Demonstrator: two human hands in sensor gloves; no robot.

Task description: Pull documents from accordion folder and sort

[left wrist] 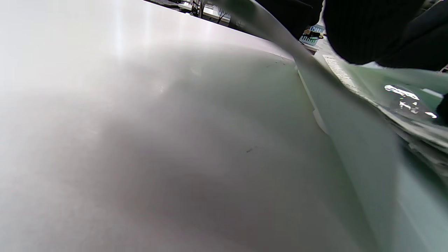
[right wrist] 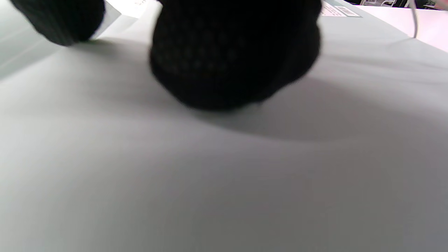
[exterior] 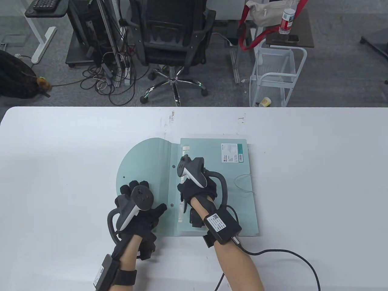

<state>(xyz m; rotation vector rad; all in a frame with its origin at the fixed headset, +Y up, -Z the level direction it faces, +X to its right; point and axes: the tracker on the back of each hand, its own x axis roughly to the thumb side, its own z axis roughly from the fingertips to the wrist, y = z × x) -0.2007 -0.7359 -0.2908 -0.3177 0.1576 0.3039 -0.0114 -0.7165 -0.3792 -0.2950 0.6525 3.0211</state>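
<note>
The accordion folder (exterior: 212,188) lies mid-surface (exterior: 318,169), flap (exterior: 142,169) swung open toward nine o'clock. The left hand (exterior: 136,209) presses flat on the flap; the right hand (exterior: 197,189) rests on the body, its grasp unclear. Risk: the elastic cord (exterior: 242,183) could snag, or the folder could slide, when documents are pulled out.

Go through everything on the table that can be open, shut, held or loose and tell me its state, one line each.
accordion folder: lying flat on the table, unfastened.
flap: folded open to the left, flat.
elastic cord: loose on the folder front.
left hand: fingers spread, rests on the flap.
right hand: rests on the folder near its mouth; grip hidden.
documents: none visible outside the folder.
</note>
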